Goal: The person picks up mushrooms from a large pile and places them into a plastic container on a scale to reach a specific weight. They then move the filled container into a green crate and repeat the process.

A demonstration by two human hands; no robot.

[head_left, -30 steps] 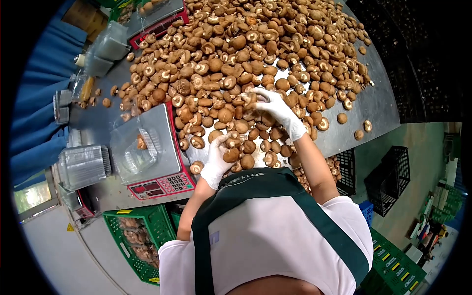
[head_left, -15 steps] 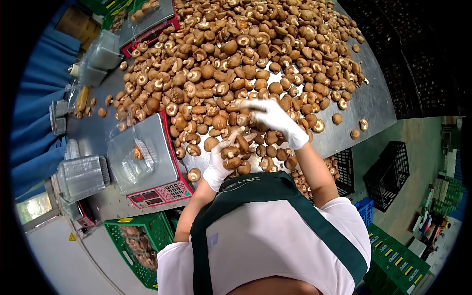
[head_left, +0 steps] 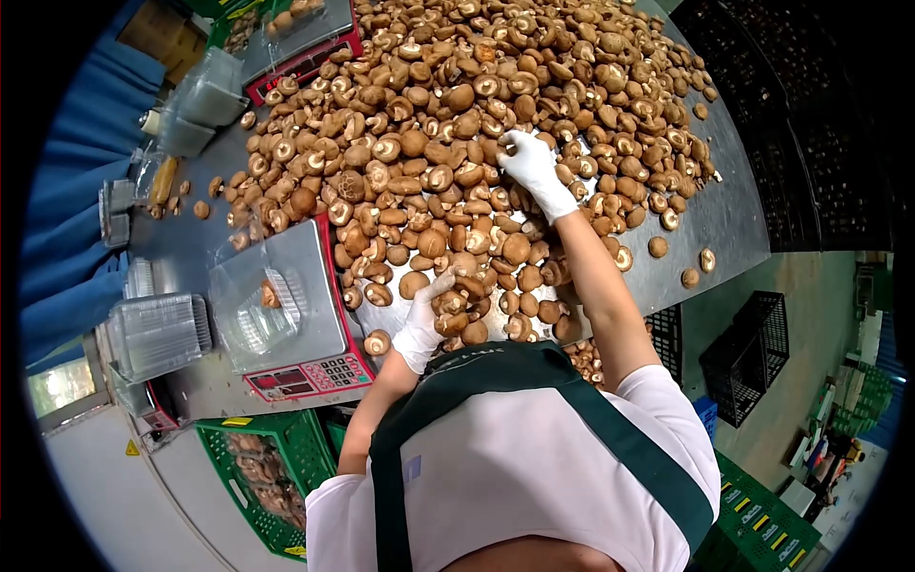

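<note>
Brown shiitake mushrooms (head_left: 419, 143) cover much of the metal table in a large heap. My left hand (head_left: 422, 319), in a white glove, cups several shiitake mushrooms (head_left: 450, 307) low at the near edge of the heap, by my apron. Farther out, my right hand (head_left: 534, 172), also gloved in white, reaches into the heap. Its thumb and fingers are curled round a brown mushroom, mostly hidden by the glove. To the left of my left hand, a clear plastic tray (head_left: 253, 319) with one mushroom piece (head_left: 271, 293) in it rests on a red-edged weighing scale (head_left: 329, 286).
Stacked clear trays (head_left: 157, 334) stand left of the scale. A second scale (head_left: 305, 62) is at the far left. A green crate (head_left: 276, 429) with packed mushrooms sits below the table's left edge. Black crates (head_left: 743, 357) stand on the floor at right.
My right hand has moved away from my left hand, forward and slightly right into the heap, and its fingers have curled. The left hand stays low with its mushrooms.
</note>
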